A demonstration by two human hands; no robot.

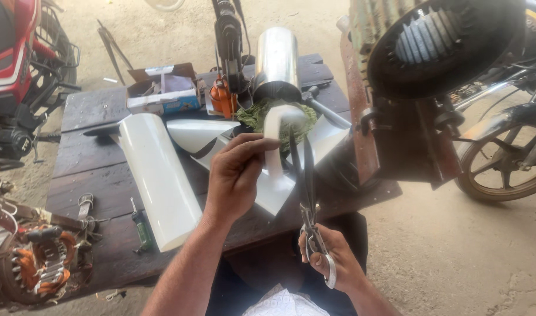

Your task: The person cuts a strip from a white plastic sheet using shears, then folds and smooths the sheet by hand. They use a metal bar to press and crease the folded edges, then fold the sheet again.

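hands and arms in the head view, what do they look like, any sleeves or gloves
Both are bare: the left hand and right hand wear no gloves, and no ring, watch or band shows. The forearms are uncovered as far as the frame's bottom edge, so no sleeve is visible. Fingers are slim with short nails.

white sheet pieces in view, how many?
4: a rolled sheet at table left, a curled piece mid-table, a strip in the left hand, a flat piece behind it. More may be hidden.
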